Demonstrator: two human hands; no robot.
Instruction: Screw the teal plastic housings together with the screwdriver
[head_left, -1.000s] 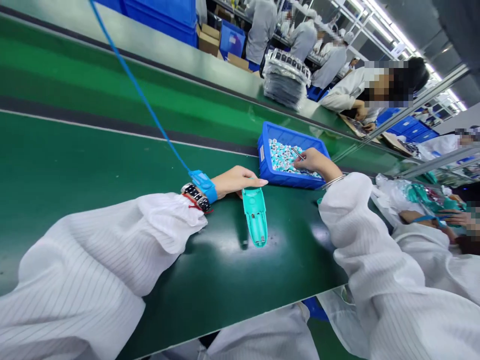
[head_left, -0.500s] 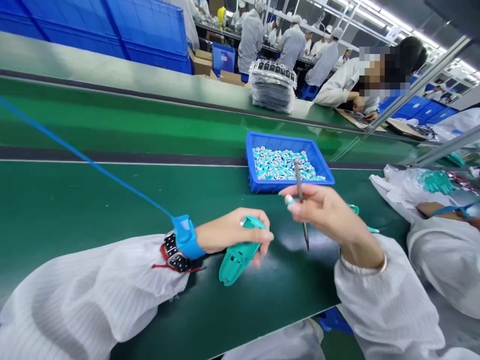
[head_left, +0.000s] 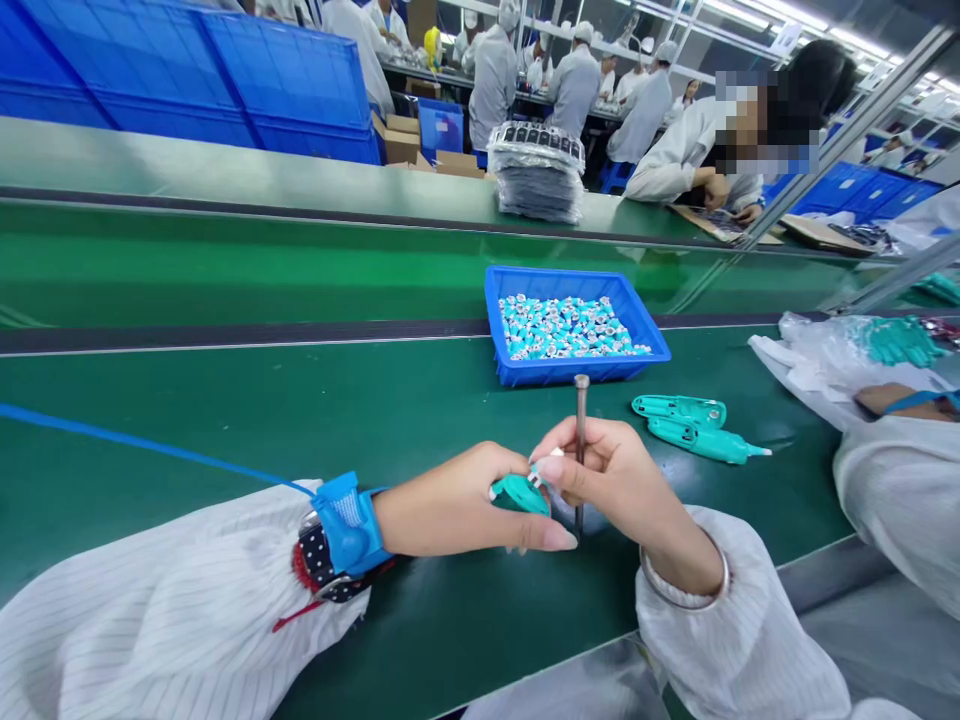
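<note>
My left hand (head_left: 480, 505) is closed around a teal plastic shell (head_left: 521, 493), tilted so that one end faces the right fingers; much of the shell is hidden by the hand. Meeting it over the bench, my right hand (head_left: 611, 465) pinches a small teal-and-white part (head_left: 536, 477) against the shell's end. Whether the part is seated in it, I cannot tell. A slim metal rod-like tool (head_left: 580, 410) stands upright, held in the same right hand. Behind both hands is a blue bin (head_left: 577, 375) full of small teal-and-white parts (head_left: 562, 325).
Teal shell pieces (head_left: 697, 430) lie right of my right hand. Plastic bags (head_left: 832, 360) and a neighbour's sleeve (head_left: 892, 490) are at far right. A blue strap (head_left: 150, 440) runs left from my left wrist. Stacked trays (head_left: 538, 180) stand on the far ledge, with a co-worker (head_left: 675, 170) beyond.
My right hand has moved left and down, bringing the small part to the shell. My left hand has turned the shell, so its long inner face no longer shows.
</note>
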